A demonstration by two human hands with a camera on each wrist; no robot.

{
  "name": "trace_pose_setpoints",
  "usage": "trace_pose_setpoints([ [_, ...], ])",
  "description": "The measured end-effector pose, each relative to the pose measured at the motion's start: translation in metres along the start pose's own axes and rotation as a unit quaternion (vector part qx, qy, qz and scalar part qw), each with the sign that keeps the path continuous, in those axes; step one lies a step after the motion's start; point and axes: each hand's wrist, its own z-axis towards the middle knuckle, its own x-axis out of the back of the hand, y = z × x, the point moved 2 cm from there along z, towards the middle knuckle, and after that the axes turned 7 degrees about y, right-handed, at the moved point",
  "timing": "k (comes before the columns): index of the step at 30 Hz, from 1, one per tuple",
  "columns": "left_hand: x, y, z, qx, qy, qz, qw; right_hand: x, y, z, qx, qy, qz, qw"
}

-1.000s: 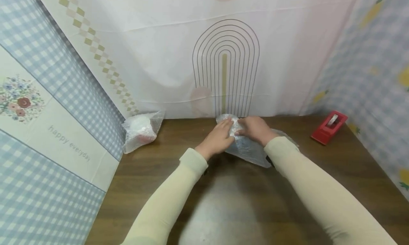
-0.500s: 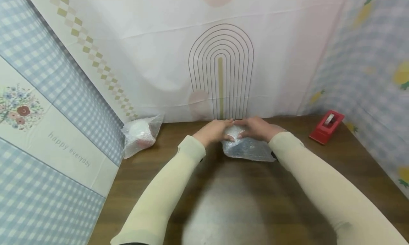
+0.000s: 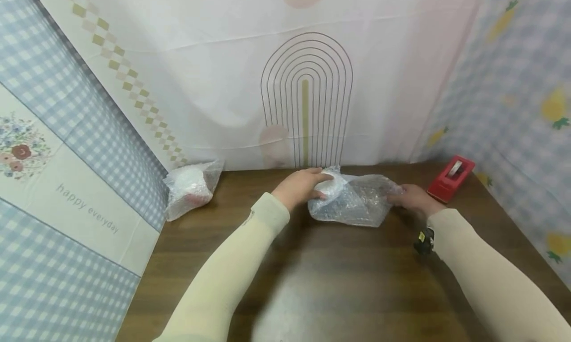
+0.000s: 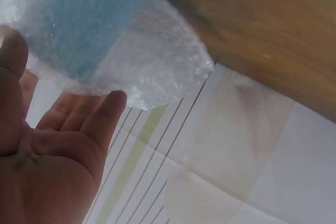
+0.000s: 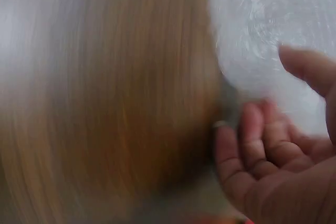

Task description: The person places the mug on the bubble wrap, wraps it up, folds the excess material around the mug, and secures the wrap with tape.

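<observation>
A bundle in clear bubble wrap (image 3: 341, 196) lies on the table near the back cloth, its loose end spreading right. Through the plastic, a pale blue area (image 4: 84, 19) shows in the left wrist view; what is inside cannot be made out. My left hand (image 3: 301, 187) holds the bundle's left end between thumb and fingers. At the wrap's loose right end is my right hand (image 3: 415, 199). In the blurred right wrist view, the right hand's thumb (image 5: 307, 66) stands apart from its loosely bent fingers (image 5: 257, 145), by the wrap's edge.
Another bubble-wrapped bundle (image 3: 189, 188), whitish with some red, sits at the table's back left corner. A red tape dispenser (image 3: 451, 179) stands at the back right. Patterned cloths hang behind and on both sides of the brown wooden table (image 3: 330, 282).
My right hand has left the bundle's top and moved right to the wrap's loose end. The left hand has shifted from the top to the left end. The wrap now lies more spread out.
</observation>
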Motion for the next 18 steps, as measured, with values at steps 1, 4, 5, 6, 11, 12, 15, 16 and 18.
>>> trace_pose_setpoints([
  [1,0.001,0.001,0.000,0.003,-0.004,0.008,1.0000,-0.005,-0.010,-0.010,-0.025,-0.013,0.065,0.9975],
  [4,0.003,0.004,0.000,0.004,-0.009,0.036,0.9993,-0.019,-0.037,-0.031,-0.045,-0.011,0.181,0.9825],
  [5,0.004,0.006,0.000,0.003,-0.009,0.045,0.9990,-0.024,-0.045,-0.035,-0.036,0.008,0.182,0.9826],
  [6,0.004,0.007,0.000,0.005,-0.008,0.051,0.9987,-0.028,-0.052,-0.036,-0.020,0.025,0.169,0.9850],
  [11,0.006,0.008,-0.001,0.023,0.007,0.060,0.9979,-0.046,-0.092,-0.034,0.061,0.123,0.071,0.9880],
  [12,0.006,0.008,-0.001,0.025,0.009,0.059,0.9979,-0.048,-0.101,-0.035,0.079,0.129,0.054,0.9870],
  [15,0.005,0.009,0.000,0.026,0.012,0.056,0.9980,-0.054,-0.122,-0.037,0.126,0.139,-0.004,0.9822],
  [16,0.004,0.008,0.000,0.026,0.013,0.057,0.9980,-0.057,-0.128,-0.037,0.140,0.145,-0.024,0.9792],
  [18,0.003,0.006,0.001,0.027,0.017,0.060,0.9977,-0.063,-0.141,-0.038,0.165,0.155,-0.059,0.9723],
])
